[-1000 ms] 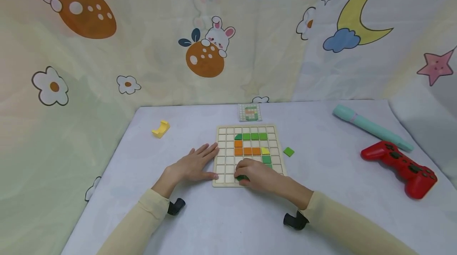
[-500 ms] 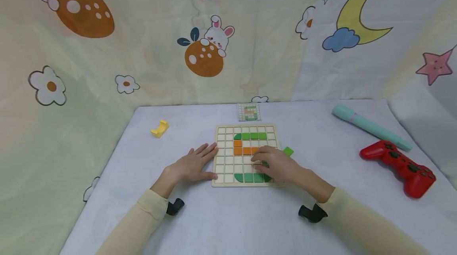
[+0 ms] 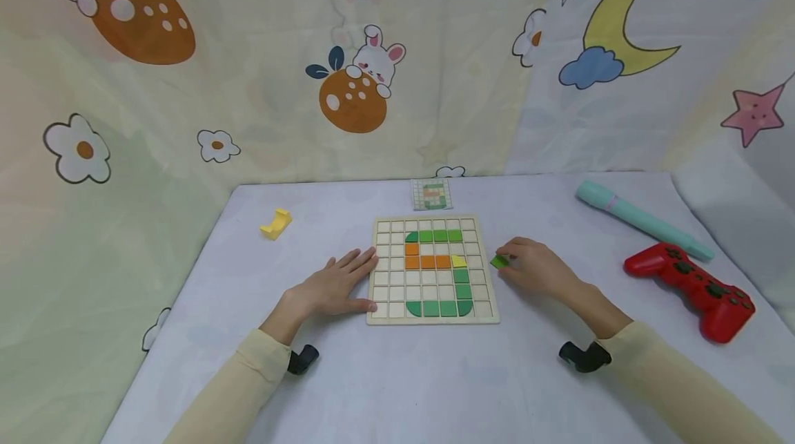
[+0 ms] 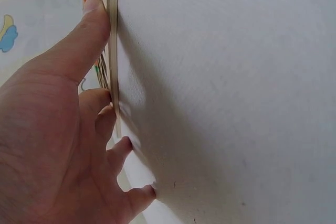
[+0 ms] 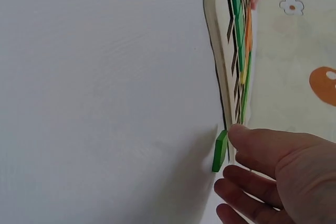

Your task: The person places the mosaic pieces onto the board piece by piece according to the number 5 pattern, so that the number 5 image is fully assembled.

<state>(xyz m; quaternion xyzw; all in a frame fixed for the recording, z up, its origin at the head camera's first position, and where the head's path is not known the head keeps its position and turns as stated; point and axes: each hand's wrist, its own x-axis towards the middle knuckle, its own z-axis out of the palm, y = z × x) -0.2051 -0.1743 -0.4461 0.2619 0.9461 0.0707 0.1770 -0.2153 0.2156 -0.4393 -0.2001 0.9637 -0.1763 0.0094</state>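
Note:
A pale wooden grid board (image 3: 381,278) lies mid-table, carrying green, orange and yellow tiles, some with rounded corners. My left hand (image 3: 341,288) rests flat at the board's left side, fingers spread; in the left wrist view its thumb (image 4: 86,38) presses on the board's edge. Just right of the board is a loose light-green square tile (image 3: 497,262). My right hand (image 3: 537,268) has its thumb and fingers curled at that tile, which stays low by the table. In the right wrist view the thumb (image 5: 257,140) meets the green tile's (image 5: 219,151) upper end.
Behind the board lies a small pattern card (image 3: 431,194). A yellow curved block (image 3: 276,224) is at the back left. On the right are a teal stick-like object (image 3: 646,221) and a red game controller (image 3: 689,292). A printed cloth (image 3: 261,92) rises behind the table.
My right hand has gone from the board's bottom row, past its lower right, to the loose green tile. The bottom row of green tiles is now uncovered. My left hand stays put.

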